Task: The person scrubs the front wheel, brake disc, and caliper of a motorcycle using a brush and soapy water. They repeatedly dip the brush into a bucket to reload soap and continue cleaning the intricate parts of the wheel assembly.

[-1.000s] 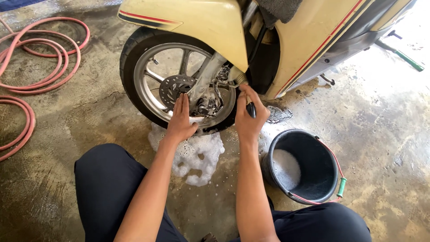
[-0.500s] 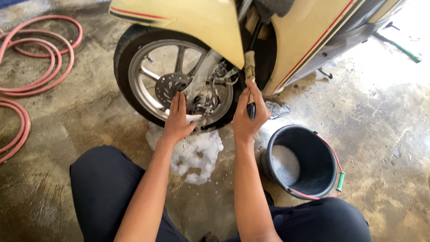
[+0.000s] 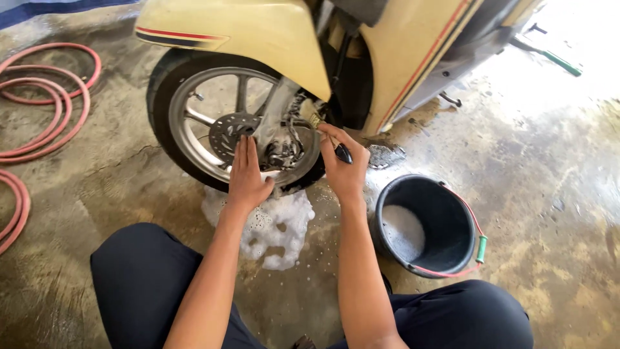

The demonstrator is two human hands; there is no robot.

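Lowered from the fork toward the hub, right hand (image 3: 342, 165) clenches a dark-handled brush (image 3: 337, 148) beside the brake disc (image 3: 231, 132) while left hand (image 3: 248, 174), flat and released, steadies the scooter's front wheel (image 3: 194, 139); short strokes likely reach between spokes.

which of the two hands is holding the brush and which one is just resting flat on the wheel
The right hand grips the dark-handled brush, its head at the hub. The left hand lies flat and empty against the wheel.
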